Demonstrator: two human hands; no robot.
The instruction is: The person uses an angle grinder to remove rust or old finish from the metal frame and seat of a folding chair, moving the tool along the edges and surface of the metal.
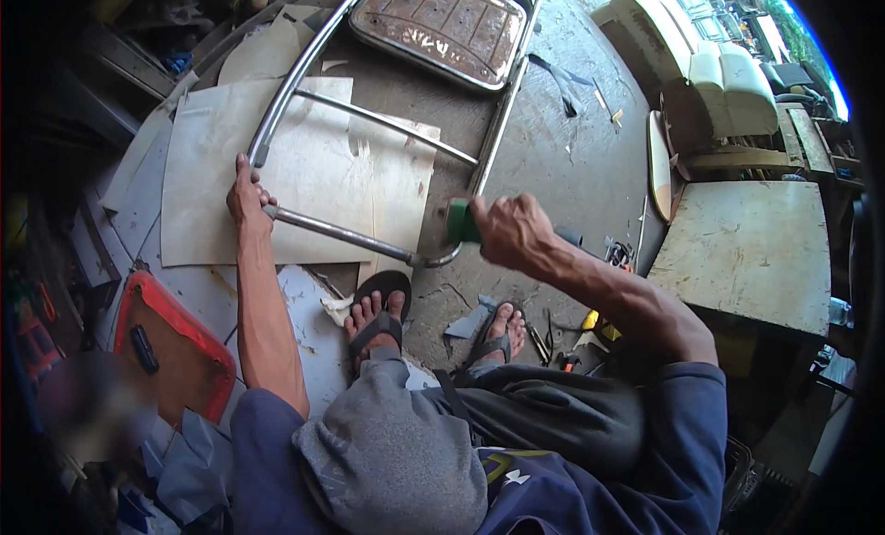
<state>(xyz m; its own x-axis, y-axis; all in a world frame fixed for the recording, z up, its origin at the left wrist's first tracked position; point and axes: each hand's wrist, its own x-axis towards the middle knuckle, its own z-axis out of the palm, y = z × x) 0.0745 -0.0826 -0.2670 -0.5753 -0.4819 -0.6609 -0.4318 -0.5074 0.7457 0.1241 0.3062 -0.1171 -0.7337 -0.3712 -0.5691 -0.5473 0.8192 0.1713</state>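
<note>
A chair frame of chromed metal tube [346,233] lies tilted before me, with a crossbar and a rusty metal seat panel [441,26] at its far end. My left hand [247,196] is closed around the frame's near left corner, where the tube has dull grey sleeves. My right hand [516,229] grips a green, block-like thing [461,222] at the near right bend of the tube. My fingers cover much of it, and its kind does not show clearly. A short dark cylindrical end [569,235] sticks out beyond the right hand.
Thin plywood sheets [217,180] lie beneath the frame. At the left is a red-edged panel [175,346] with a dark object on it. A wooden board [747,249] and a cream cushioned seat [733,88] stand at the right. Hand tools [576,355] lie near my sandalled feet.
</note>
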